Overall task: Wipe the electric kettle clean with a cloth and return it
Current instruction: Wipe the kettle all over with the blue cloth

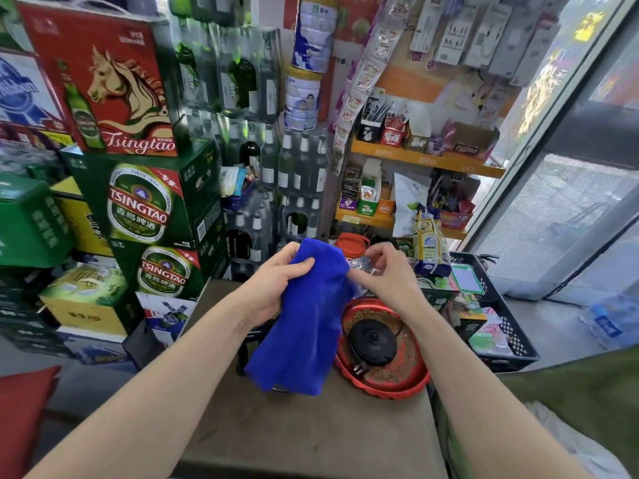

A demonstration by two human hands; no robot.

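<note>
Two bare arms reach out over a brown tabletop point(311, 433). The left hand point(276, 281) is closed around the top of a bright blue cloth point(304, 333), and the cloth hangs down from it. The right hand point(383, 274) is just beside the cloth's right edge. Its fingers point(377, 252) are bent close together, but you cannot tell if they pinch the cloth.

The kettle itself is hard to see. Something dark sits just behind the hanging cloth, and it may be the kettle, but you cannot tell. To the right of the cloth is a round red tray point(383, 385) on the tabletop. On the tray lies the round black kettle base point(373, 340), with its cord and plug point(359, 369) on the near side.

Behind the hands is a clear jar with a red lid point(352, 245).

On the left are stacked beer boxes. A red box point(103, 81) shows a gold horse head and the word "Tsingtao". Two green boxes point(145, 205) below it say "TSINGTAO" in white on a red band. A blue ribbon sign point(20, 95) is at the far left, but its words are too blurry to read.

Far back are clear bottles point(301, 160) in rows. On the right, orange shelves point(425, 160) hold small snack packs. A black crate point(508, 326) sits to the right of the tray.
</note>
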